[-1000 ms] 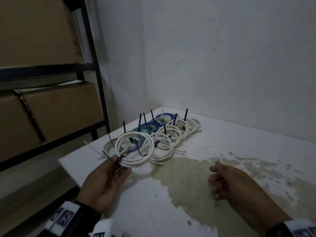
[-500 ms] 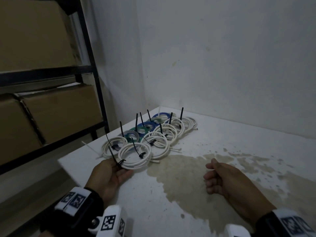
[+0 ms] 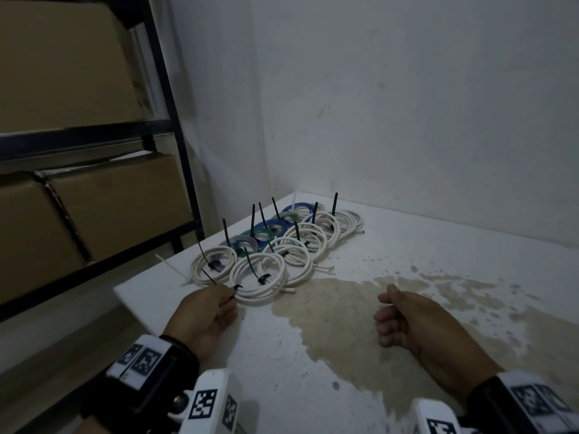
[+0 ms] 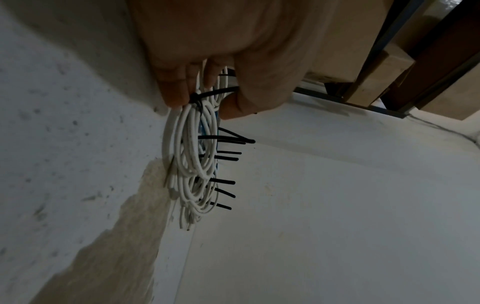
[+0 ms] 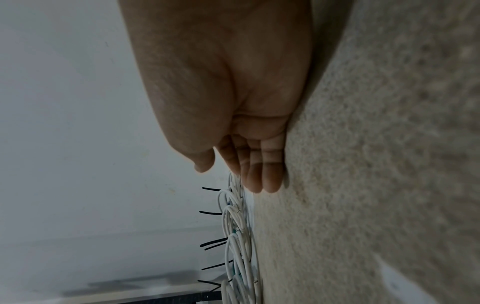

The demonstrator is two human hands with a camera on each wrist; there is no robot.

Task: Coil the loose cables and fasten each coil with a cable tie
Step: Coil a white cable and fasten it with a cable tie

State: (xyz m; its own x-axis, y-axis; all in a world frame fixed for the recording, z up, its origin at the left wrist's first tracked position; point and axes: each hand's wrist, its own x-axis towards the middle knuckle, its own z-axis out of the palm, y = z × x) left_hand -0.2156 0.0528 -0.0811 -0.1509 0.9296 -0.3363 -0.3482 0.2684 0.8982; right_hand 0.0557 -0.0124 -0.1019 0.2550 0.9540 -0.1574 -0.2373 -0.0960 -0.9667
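The nearest white cable coil (image 3: 269,296) lies flat on the white table (image 3: 329,396), in front of a row of several white, blue and green tied coils (image 3: 283,238). A black cable tie (image 3: 238,288) binds its near edge. My left hand (image 3: 226,300) pinches the coil at that tie. The left wrist view shows thumb and fingers of my left hand (image 4: 205,98) closed on the cable tie (image 4: 218,93) and the white coil (image 4: 193,144). My right hand (image 3: 387,313) rests on the table to the right, fingers loosely curled, holding nothing; in the right wrist view my right hand (image 5: 233,170) is empty too.
A brown stain (image 3: 344,314) spreads over the table between my hands. A loose white cable tie (image 3: 172,267) lies by the table's left edge. A black metal shelf with cardboard boxes (image 3: 109,202) stands to the left. Walls close the far corner.
My left hand has lowered the white coil from a raised tilt to lie flat on the table before the row. The right hand has stayed almost still.
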